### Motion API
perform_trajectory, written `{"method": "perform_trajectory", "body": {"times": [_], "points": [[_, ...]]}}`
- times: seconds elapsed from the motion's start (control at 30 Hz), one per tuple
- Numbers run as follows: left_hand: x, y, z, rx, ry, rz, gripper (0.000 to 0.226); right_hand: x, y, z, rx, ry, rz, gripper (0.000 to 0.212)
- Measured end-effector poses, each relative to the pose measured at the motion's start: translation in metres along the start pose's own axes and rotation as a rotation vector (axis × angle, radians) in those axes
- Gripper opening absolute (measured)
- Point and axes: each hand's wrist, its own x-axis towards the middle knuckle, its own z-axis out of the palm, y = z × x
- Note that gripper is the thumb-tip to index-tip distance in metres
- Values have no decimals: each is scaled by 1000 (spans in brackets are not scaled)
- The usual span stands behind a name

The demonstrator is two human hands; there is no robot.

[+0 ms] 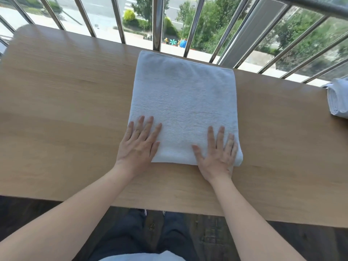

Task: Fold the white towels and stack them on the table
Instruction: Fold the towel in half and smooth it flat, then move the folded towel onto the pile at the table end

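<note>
Left hand (138, 143) and right hand (218, 151): both flat, fingers straight and spread, pressing the near corners of the folded white towel (183, 102). Towel: thick terry rectangle, long axis running away from the hands toward the metal railing (157, 23). Table (66, 102): smooth pale wood. Far right edge: further folded white towels (339, 99), well apart.

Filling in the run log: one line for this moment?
phase: folding | left hand: flat on white towel, near-left corner | right hand: flat, near-right corner | other towels: table, right edge
</note>
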Motion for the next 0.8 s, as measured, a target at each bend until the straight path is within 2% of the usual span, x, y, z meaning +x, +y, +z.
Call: {"method": "perform_trajectory", "body": {"times": [0.1, 0.17, 0.23, 0.4, 0.57, 0.63, 0.73, 0.8], "points": [[-19, -6, 6, -21, 93, 210, 58, -13, -1, 2, -4, 9, -143, 82], [-31, -15, 7, 4, 74, 310, 68, -20, 1, 4, -2, 7, -196, 94], [-33, -22, 6, 2, 67, 331, 71, -25, 2, 5, -35, -13, -206, 106], [-26, -15, -6, -102, 152, 299, 58, -27, -20, -2, -158, -75, -107, 107], [-15, -18, -29, -244, 216, 288, 40, -22, -43, -26, -130, -79, -25, 86], [-11, -25, -38, -338, 246, 251, 39, -20, -43, -38, -48, -41, -19, 77], [-11, -41, -43, -451, 336, 239, 52, -15, -39, -55, 103, -9, -17, 70], [-9, -54, -44, -557, 296, 202, 68, -7, -34, -71, 121, -37, -16, 61]]}}
